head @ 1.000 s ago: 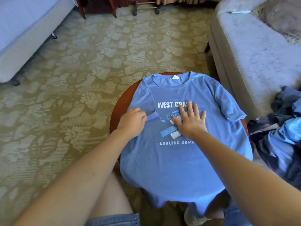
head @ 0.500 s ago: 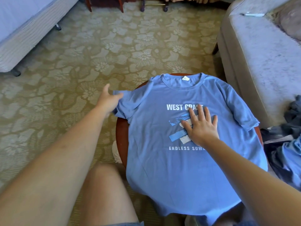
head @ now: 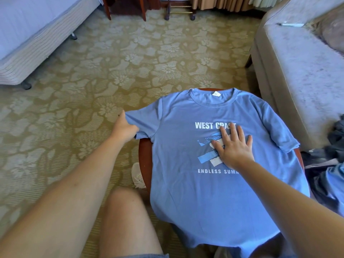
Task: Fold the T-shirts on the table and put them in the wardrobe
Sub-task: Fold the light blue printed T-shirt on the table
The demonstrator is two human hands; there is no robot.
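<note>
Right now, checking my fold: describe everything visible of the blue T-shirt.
The blue T-shirt lies face up, spread over the wooden table, hem hanging off the near edge. Soft knit, crew neck, white tag, white lettering. The left hand grips one sleeve, pulled sideways; the right hand presses flat on the chest print.

Under you: olive-gold carpet [head: 130, 58], pale flower pattern. To your left: bed [head: 37, 34], white cover, ribbed base, dark foot [head: 26, 86]. To your right: grey sofa [head: 297, 71], brown cushion [head: 333, 32] at its far end. At far edge of your view: dark wooden furniture legs [head: 126, 8], wheeled metal stand [head: 179, 13], tan curtains [head: 223, 2]. Close in front: round reddish wooden table [head: 144, 155]. Bright daylight on sofa and bed.
</note>
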